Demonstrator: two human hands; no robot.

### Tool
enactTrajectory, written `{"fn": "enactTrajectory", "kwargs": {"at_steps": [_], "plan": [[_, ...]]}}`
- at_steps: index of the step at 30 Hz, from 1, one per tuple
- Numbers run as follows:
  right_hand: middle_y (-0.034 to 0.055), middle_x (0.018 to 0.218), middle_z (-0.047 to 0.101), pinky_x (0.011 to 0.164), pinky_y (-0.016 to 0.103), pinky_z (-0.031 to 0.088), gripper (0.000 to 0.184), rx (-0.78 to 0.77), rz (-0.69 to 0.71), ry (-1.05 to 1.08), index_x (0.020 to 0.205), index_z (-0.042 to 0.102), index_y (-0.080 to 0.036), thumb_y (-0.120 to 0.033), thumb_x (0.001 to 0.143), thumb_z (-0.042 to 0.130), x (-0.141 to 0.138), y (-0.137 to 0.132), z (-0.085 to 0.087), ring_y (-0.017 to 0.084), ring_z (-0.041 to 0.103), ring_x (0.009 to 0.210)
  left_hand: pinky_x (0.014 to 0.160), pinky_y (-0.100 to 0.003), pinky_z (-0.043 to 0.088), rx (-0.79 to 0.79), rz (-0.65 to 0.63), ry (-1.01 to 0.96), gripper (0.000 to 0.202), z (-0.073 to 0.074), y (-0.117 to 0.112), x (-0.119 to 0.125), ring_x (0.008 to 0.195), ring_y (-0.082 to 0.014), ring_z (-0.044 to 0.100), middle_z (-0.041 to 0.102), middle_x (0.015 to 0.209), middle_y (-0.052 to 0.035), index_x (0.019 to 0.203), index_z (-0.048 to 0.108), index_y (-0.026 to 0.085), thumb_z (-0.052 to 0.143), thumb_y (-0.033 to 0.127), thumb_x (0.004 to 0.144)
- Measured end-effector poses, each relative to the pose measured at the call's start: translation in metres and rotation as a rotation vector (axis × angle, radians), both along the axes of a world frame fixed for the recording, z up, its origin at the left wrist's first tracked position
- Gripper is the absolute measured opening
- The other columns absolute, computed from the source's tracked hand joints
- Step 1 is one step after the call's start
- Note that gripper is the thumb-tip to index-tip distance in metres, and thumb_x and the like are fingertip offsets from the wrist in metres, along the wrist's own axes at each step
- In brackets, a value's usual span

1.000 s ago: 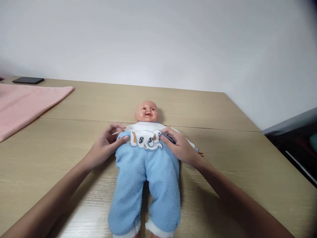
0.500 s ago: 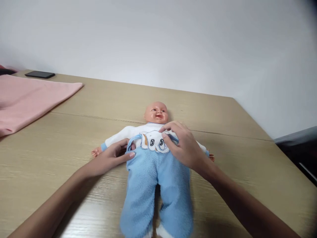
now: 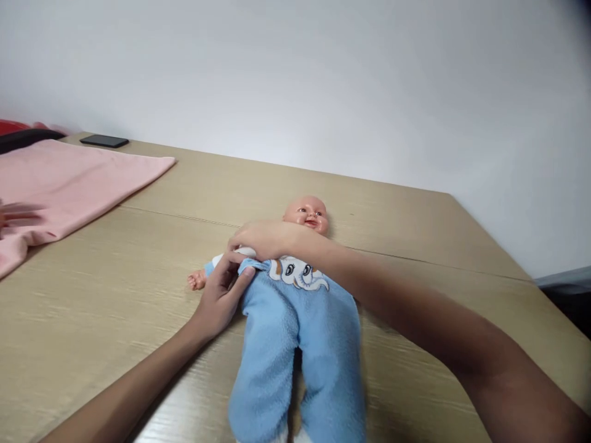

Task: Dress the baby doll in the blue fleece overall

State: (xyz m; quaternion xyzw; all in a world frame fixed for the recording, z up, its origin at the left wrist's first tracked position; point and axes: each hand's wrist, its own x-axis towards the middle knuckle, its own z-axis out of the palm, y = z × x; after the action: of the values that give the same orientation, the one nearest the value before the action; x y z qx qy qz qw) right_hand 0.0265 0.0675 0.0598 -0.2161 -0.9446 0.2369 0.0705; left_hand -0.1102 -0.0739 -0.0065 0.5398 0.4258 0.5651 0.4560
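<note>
A baby doll [image 3: 307,215] lies on its back on the wooden table [image 3: 115,271], dressed in a white top and fluffy blue overalls [image 3: 300,332] with an elephant bib. My left hand [image 3: 221,298] pinches the overalls' left top corner beside the doll's arm. My right hand [image 3: 261,239] reaches across the doll's chest to that same corner, fingers curled on the fabric and the white sleeve. My right forearm hides the doll's other shoulder.
A pink cloth [image 3: 69,184] is spread over the table's far left. A dark phone [image 3: 104,141] lies behind it near the wall. Blurred fingers [image 3: 16,215] show at the left edge. The table's right edge runs diagonally.
My right hand has crossed from the doll's right side over its chest to the left corner of the overalls. My left hand has shifted up to grip that corner. The view has swung left.
</note>
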Motion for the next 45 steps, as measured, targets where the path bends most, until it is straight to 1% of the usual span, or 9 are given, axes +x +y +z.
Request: {"fn": "enactTrajectory", "kwargs": {"at_steps": [6, 12, 19, 23, 27, 31, 35, 41, 45], "plan": [[0.0098, 0.105, 0.079, 0.078, 0.035, 0.043, 0.003, 0.172, 0.032, -0.160, 0.098, 0.078, -0.017, -0.016, 0.098, 0.075, -0.005, -0.012, 0.004, 0.023, 0.066, 0.088, 0.077, -0.026, 0.051, 0.227, 0.138, -0.052, 0.028, -0.009, -0.003, 0.001, 0.081, -0.0170, 0.064, 0.071, 0.088, -0.0011, 0.097, 0.073, 0.024, 0.081, 0.050, 0.101], [0.0081, 0.106, 0.073, 0.081, 0.033, 0.047, 0.022, 0.104, -0.134, 0.217, 0.112, 0.068, -0.015, -0.008, 0.092, 0.060, 0.043, -0.020, 0.025, 0.023, 0.067, 0.093, 0.070, -0.025, 0.052, 0.494, 0.093, -0.005, 0.005, -0.026, -0.002, -0.003, 0.078, -0.0154, 0.066, 0.069, 0.088, -0.0012, 0.106, 0.069, 0.023, 0.073, 0.026, 0.107], [0.0111, 0.118, 0.078, 0.096, 0.036, 0.051, 0.044, 0.021, -0.061, 0.203, 0.119, 0.072, -0.016, -0.001, 0.081, 0.056, 0.064, -0.030, 0.010, 0.026, 0.071, 0.108, 0.080, -0.032, 0.054, 0.729, 0.097, -0.020, 0.013, -0.028, 0.002, -0.005, 0.082, -0.0167, 0.063, 0.070, 0.091, -0.0010, 0.120, 0.069, 0.026, 0.070, 0.021, 0.108], [0.0100, 0.115, 0.081, 0.094, 0.035, 0.052, 0.042, -0.009, -0.011, 0.196, 0.115, 0.076, -0.017, -0.002, 0.081, 0.057, 0.058, -0.026, 0.003, 0.026, 0.072, 0.103, 0.076, -0.026, 0.051, 0.493, 0.113, -0.161, 0.004, -0.017, -0.001, -0.002, 0.078, -0.0137, 0.060, 0.067, 0.086, 0.0023, 0.111, 0.068, 0.028, 0.072, 0.030, 0.109], [0.0108, 0.113, 0.082, 0.097, 0.038, 0.051, 0.033, 0.042, 0.023, 0.149, 0.111, 0.077, -0.017, -0.006, 0.084, 0.061, 0.055, -0.019, 0.000, 0.026, 0.072, 0.103, 0.062, -0.021, 0.045, 0.111, 0.077, -0.398, 0.023, 0.003, 0.008, -0.003, 0.061, -0.0110, 0.049, 0.054, 0.069, 0.0080, 0.102, 0.065, 0.029, 0.076, 0.049, 0.105], [0.0152, 0.117, 0.081, 0.102, 0.042, 0.050, 0.023, 0.032, 0.062, 0.125, 0.112, 0.077, -0.015, -0.015, 0.092, 0.066, 0.055, -0.018, -0.004, 0.029, 0.071, 0.108, 0.061, -0.019, 0.044, -0.031, 0.036, -0.270, 0.039, 0.006, 0.031, -0.010, 0.063, -0.0103, 0.050, 0.058, 0.069, 0.0070, 0.093, 0.068, 0.024, 0.088, 0.058, 0.093], [0.0168, 0.133, 0.077, 0.110, 0.041, 0.052, 0.026, -0.237, 0.050, 0.184, 0.118, 0.077, -0.014, -0.021, 0.097, 0.063, 0.056, -0.016, -0.004, 0.028, 0.070, 0.124, 0.073, -0.022, 0.051, -0.125, 0.007, -0.202, 0.044, -0.005, 0.046, -0.011, 0.082, -0.0136, 0.062, 0.069, 0.087, 0.0007, 0.090, 0.071, 0.020, 0.086, 0.061, 0.092], [0.0070, 0.116, 0.082, 0.096, 0.035, 0.057, 0.027, -0.650, -0.293, 0.161, 0.104, 0.079, -0.021, -0.040, 0.105, 0.060, 0.049, -0.034, 0.014, 0.025, 0.074, 0.112, 0.079, -0.024, 0.054, -0.179, -0.068, -0.272, 0.048, -0.009, 0.048, -0.008, 0.087, -0.0148, 0.066, 0.072, 0.095, 0.0004, 0.094, 0.064, 0.022, 0.087, 0.064, 0.089], [0.0102, 0.100, 0.077, 0.084, 0.036, 0.051, 0.034, -0.208, -0.620, 0.023, 0.088, 0.073, -0.018, -0.045, 0.105, 0.063, 0.034, -0.056, 0.017, 0.026, 0.070, 0.097, 0.072, -0.026, 0.053, -0.238, -0.042, -0.192, 0.060, -0.009, 0.060, -0.007, 0.082, -0.0166, 0.066, 0.072, 0.092, 0.0014, 0.097, 0.060, 0.026, 0.089, 0.074, 0.079]]}}
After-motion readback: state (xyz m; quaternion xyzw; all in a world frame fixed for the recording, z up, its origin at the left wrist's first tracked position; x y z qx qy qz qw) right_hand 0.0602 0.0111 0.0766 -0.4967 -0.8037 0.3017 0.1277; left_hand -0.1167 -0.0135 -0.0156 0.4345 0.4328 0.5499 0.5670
